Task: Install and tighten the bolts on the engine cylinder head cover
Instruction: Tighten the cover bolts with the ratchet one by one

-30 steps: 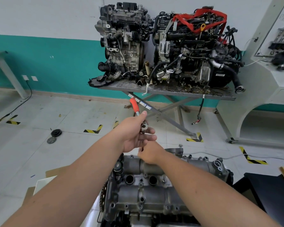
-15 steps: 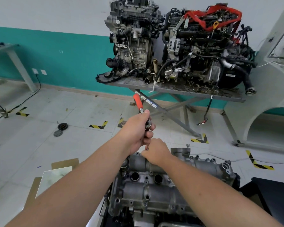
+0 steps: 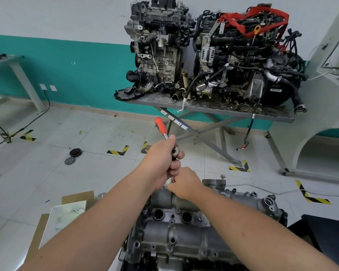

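Note:
The grey cylinder head cover (image 3: 180,237) lies low in the middle, with two round plug wells on top. My left hand (image 3: 160,159) is closed around the head of a ratchet wrench (image 3: 161,128), whose orange handle points up and away. My right hand (image 3: 186,182) is pinched just under the left one, at the far edge of the cover, on the socket end of the wrench; the socket and any bolt under it are hidden by my fingers. One bolt (image 3: 222,178) stands upright at the cover's far right corner.
A metal table (image 3: 207,109) at the back carries two engines (image 3: 159,45) (image 3: 247,55). Cardboard and a white sheet (image 3: 67,214) lie on the floor at the left. Two round parts (image 3: 72,156) rest on the tiles. A white cabinet (image 3: 325,114) stands at the right.
The view has shifted a little, so the engines and table sit further right. Both hands stay joined on the wrench over the cover's far edge; the handle keeps pointing up-left.

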Available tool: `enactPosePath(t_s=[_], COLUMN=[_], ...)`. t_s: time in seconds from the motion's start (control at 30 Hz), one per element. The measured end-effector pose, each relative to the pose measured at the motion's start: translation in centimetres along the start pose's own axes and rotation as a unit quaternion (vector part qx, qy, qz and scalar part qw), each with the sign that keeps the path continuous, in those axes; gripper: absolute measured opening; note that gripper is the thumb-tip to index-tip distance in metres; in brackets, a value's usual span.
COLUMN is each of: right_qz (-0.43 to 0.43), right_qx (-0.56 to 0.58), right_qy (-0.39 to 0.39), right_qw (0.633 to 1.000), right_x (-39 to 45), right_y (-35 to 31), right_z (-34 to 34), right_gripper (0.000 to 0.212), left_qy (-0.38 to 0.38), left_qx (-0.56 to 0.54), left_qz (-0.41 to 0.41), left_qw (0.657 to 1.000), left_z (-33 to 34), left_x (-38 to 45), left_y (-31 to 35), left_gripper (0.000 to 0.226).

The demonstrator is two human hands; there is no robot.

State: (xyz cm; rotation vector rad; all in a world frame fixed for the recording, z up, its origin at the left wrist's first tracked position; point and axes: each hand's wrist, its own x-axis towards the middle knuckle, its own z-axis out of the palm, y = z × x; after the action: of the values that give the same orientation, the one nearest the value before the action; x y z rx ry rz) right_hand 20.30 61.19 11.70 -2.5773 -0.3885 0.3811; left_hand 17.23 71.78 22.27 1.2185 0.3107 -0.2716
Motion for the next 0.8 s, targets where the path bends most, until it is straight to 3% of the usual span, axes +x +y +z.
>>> enactPosePath(t_s=[0.1,0.2,0.37,0.47,0.6,0.67,0.8], right_qz=[0.011,-0.003,-0.010,-0.005,-0.109,-0.148,-0.085], right_qx=[0.018,-0.024,-0.008,0.009,0.035,0.070,-0.012], right_qy=[0.004,-0.007,-0.008,-0.005,0.063,0.086,0.048], right_qw=[1.000,1.000,1.000,1.000,0.991,0.983,0.995], right_x=[0.2,0.6,0.7,0.1,1.0,1.6,1.2], right_y=[0.2,-0.2,0.0,0.1,-6.1,-10.1,-9.5], right_z=[0.1,0.0,-0.2,-0.3,-4.2,-7.2,-9.7], right_gripper=[0.023,0.029,0.011,0.011,0.014,0.018,0.017], left_qy=[0.004,0.026,0.030,0.034,0.014,0.003,0.001], left_qx=[0.030,-0.009,0.003,0.029,-0.016,0.003,-0.005], left_qz=[0.000,-0.006,-0.002,-0.008,0.103,0.140,0.097], left_qw=[1.000,1.000,1.000,0.999,0.994,0.990,0.995], left_z=[0.9,-0.4,0.0,1.6,1.5,1.4,0.2], left_x=[0.2,0.3,0.3,0.1,-1.0,-2.0,-2.9], left_y=[0.2,0.5,-0.1,0.2,6.3,11.0,12.6], left_gripper=[0.023,0.025,0.027,0.022,0.033,0.028,0.024])
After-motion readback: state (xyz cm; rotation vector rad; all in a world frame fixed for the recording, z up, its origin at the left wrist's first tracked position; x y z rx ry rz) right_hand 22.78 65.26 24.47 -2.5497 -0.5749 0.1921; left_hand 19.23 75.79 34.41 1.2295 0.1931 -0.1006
